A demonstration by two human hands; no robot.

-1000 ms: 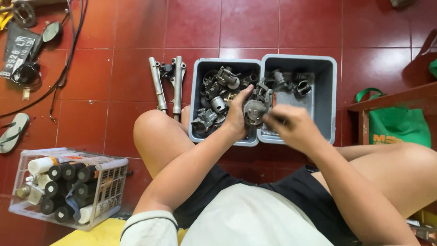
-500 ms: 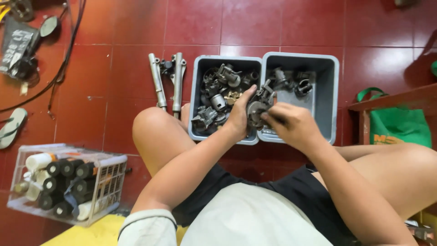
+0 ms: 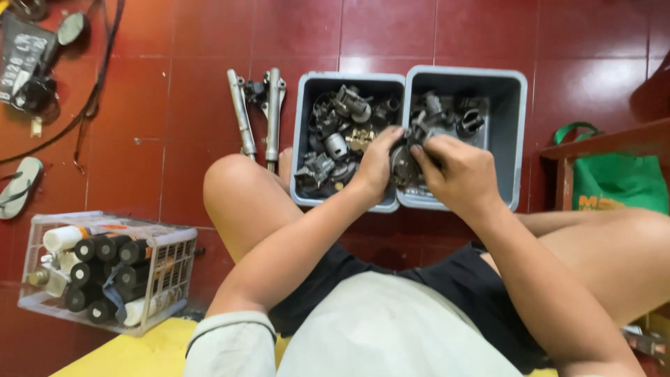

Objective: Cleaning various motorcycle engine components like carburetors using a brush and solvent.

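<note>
a round dark metal part (image 3: 403, 166), disc-like and hard to identify, is held between both hands just above the seam where two grey plastic bins meet. the left hand (image 3: 377, 164) cups it from the left, its grip closed around the part's edge with the thumb pointing up; the right hand (image 3: 457, 171) covers it from the right, fingers curled in a narrow grip on its upper rim. most of the part is hidden by the fingers, so its exact shape cannot be told.

the left bin (image 3: 301, 139) is packed with grey and silver metal components, a tangle of small housings and cylinders too jumbled to name singly. the right bin (image 3: 513, 132) holds fewer such pieces, gathered toward its far left corner.

both bins sit on a red tiled floor (image 3: 433, 31). just beside the left bin lie two long silver fork tubes (image 3: 257, 115), side by side. at lower left a white wire basket (image 3: 171, 269) holds black and white spray cans lying down. a sandal (image 3: 17, 187) is cut off at the left edge. a green bag (image 3: 614, 183) sits at right, partly hidden by a wooden frame. the person's bare knees frame the scene.
</note>
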